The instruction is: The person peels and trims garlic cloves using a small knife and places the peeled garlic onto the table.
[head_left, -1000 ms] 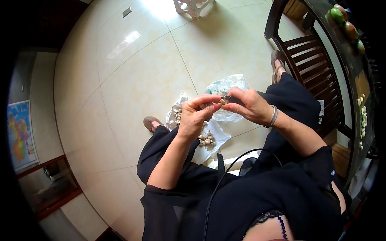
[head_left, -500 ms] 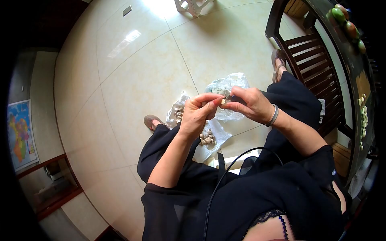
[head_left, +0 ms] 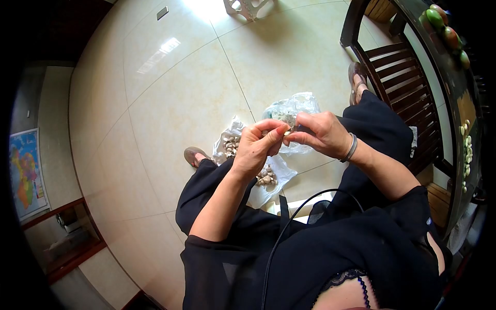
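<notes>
A small pale garlic clove (head_left: 287, 133) is between my two hands, above the floor and between my knees. My left hand (head_left: 253, 147) pinches it with thumb and index finger. Against its other side, my right hand (head_left: 323, 135) has thumb and bent fingers closed, with a thin greyish bit at the fingertips too small to make out. Below lies a white plastic bag (head_left: 284, 178), spread open, with unpeeled garlic cloves (head_left: 266, 176) on it. More brownish cloves (head_left: 231, 146) lie to the left, partly behind my left hand. Behind my right hand sits a clear plastic bag (head_left: 297, 106) holding pale, flaky bits.
Peeled white cloves (head_left: 468, 152) lie along the dark table (head_left: 454, 93) at right, with several red and green fruits (head_left: 435, 19) at its far end. A slatted wooden chair (head_left: 398, 72) stands beside it. A plastic stool (head_left: 248, 8) and a dark flat object (head_left: 163, 13) are on the floor ahead.
Both hands stay in nearly the same place. The fingers of my right hand have shifted slightly at the clove, and the clove has turned a little.
</notes>
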Available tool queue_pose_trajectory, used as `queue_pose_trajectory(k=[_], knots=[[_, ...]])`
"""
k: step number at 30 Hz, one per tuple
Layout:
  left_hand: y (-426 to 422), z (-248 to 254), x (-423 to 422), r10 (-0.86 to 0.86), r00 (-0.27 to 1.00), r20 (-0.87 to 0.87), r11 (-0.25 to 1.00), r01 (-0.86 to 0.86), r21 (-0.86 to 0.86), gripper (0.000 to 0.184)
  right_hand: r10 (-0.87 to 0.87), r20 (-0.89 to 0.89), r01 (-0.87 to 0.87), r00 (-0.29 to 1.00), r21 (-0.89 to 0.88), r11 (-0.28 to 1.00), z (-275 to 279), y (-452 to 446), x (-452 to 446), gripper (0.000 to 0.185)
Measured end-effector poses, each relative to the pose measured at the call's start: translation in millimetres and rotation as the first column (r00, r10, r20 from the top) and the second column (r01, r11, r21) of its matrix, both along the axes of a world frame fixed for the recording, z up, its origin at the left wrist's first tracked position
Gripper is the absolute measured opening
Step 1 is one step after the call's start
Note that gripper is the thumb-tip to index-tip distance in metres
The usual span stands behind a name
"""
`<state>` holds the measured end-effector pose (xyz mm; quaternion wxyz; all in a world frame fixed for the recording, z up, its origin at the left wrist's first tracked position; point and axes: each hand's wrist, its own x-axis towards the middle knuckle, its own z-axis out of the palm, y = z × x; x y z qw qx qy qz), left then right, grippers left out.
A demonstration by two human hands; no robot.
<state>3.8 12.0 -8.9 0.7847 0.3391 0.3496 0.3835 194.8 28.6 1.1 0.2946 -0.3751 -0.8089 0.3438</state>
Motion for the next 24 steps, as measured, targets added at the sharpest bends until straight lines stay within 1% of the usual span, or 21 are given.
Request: queue_pose_trajectory(k=[3, 5, 6, 9, 10, 11, 12, 14, 15, 16, 17, 20, 21, 24], knots=[[0, 3, 0, -0.02, 0.999, -0.025, 1.0, 0.019, -0.02, 0.018, -0.005, 0.031, 0.004, 0.999, 0.048, 0.999, 0, 0, 0, 0.037], [0, 5, 0, -0.024, 0.996, -0.082, 0.999, 0.02, -0.049, 0.017, -0.019, 0.098, 0.009, 0.995, 0.103, 0.995, 1, -1, 0, 0.037], [-1, 6, 1, -0.026, 0.996, -0.08, 0.999, 0.023, -0.048, 0.017, -0.021, 0.1, 0.011, 0.995, 0.104, 0.995, 1, -1, 0, 0.037], [-2, 8, 3, -0.019, 0.995, -0.101, 0.998, 0.012, -0.062, 0.017, -0.057, 0.179, 0.015, 0.982, 0.231, 0.973, 2, 0, 0, 0.038], [-3, 9, 2, -0.002, 0.99, -0.141, 0.997, -0.009, -0.078, 0.016, -0.067, 0.215, 0.01, 0.974, 0.253, 0.967, 0, -1, -1, 0.038], [-4, 11, 3, 0.006, 0.985, -0.173, 0.996, -0.022, -0.088, 0.015, -0.067, 0.202, 0.009, 0.977, 0.277, 0.961, -4, -2, -2, 0.038], [-4, 18, 3, -0.01, 0.961, -0.278, 0.999, -0.002, -0.043, 0.015, -0.079, 0.203, 0.012, 0.976, 0.311, 0.95, -8, -2, -2, 0.038], [-4, 12, -4, -0.054, 0.95, -0.306, 0.999, 0.053, -0.011, 0.016, -0.068, 0.199, -0.003, 0.978, 0.333, 0.943, -14, -2, -6, 0.04], [-4, 11, -5, -0.042, 0.937, -0.346, 0.999, 0.032, -0.036, 0.016, -0.075, 0.225, -0.006, 0.971, 0.337, 0.942, -17, -2, -7, 0.04], [-3, 13, -4, -0.06, 0.957, -0.283, 0.995, 0.034, -0.097, 0.014, -0.077, 0.244, -0.009, 0.967, 0.332, 0.943, -18, -4, -7, 0.041], [-3, 14, -4, -0.064, 0.971, -0.231, 0.992, 0.036, -0.123, 0.013, -0.077, 0.243, -0.007, 0.967, 0.325, 0.946, -19, -5, -6, 0.041], [0, 15, -6, -0.109, 0.981, -0.161, 0.983, 0.082, -0.165, 0.013, -0.05, 0.266, -0.027, 0.963, 0.277, 0.96, -12, -6, -5, 0.043], [-1, 16, -5, -0.117, 0.981, -0.158, 0.983, 0.092, -0.157, 0.013, -0.089, 0.225, 0.005, 0.97, 0.349, 0.937, -11, -7, -6, 0.04], [1, 18, -6, -0.116, 0.976, -0.184, 0.982, 0.084, -0.171, 0.012, -0.077, 0.278, -0.023, 0.958, 0.339, 0.941, -11, -7, -7, 0.04]])
